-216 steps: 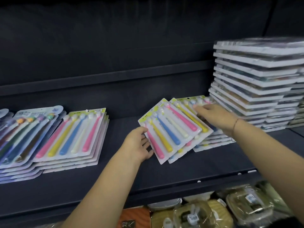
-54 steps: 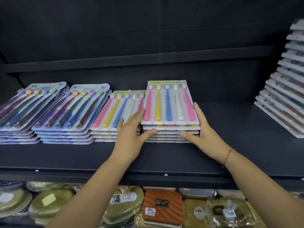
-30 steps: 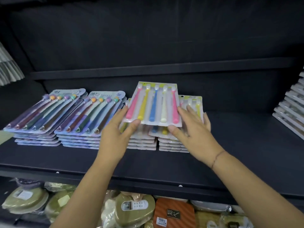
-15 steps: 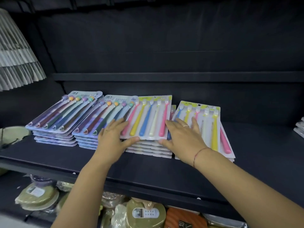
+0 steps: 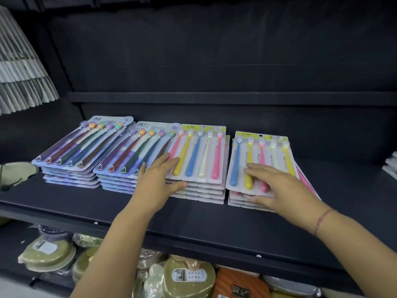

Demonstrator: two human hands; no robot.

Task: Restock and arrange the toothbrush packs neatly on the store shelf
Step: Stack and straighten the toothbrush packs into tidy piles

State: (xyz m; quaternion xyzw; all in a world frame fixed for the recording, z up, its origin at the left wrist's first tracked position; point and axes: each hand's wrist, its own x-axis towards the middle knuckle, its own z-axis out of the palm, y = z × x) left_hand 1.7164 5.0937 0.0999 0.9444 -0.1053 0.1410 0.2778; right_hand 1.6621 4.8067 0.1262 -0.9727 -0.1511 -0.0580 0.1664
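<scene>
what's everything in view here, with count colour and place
shelf: one, black, mid-frame
left blue stack: one, pale blue cards, dark brushes, shelf left
second blue stack: one, same, beside it
centre yellow stack: one, yellow-topped cards, bright brushes, shelf centre
right yellow stack: one, same, to its right, lower packs skewed
white packs: fanned pile, count unclear, upper left
green dishes: several, olive, wrapped, lower shelf
orange box: one, lower shelf
bracelet: one, red, right wrist
left hand: flat on centre yellow stack
right hand: flat on right yellow stack
</scene>
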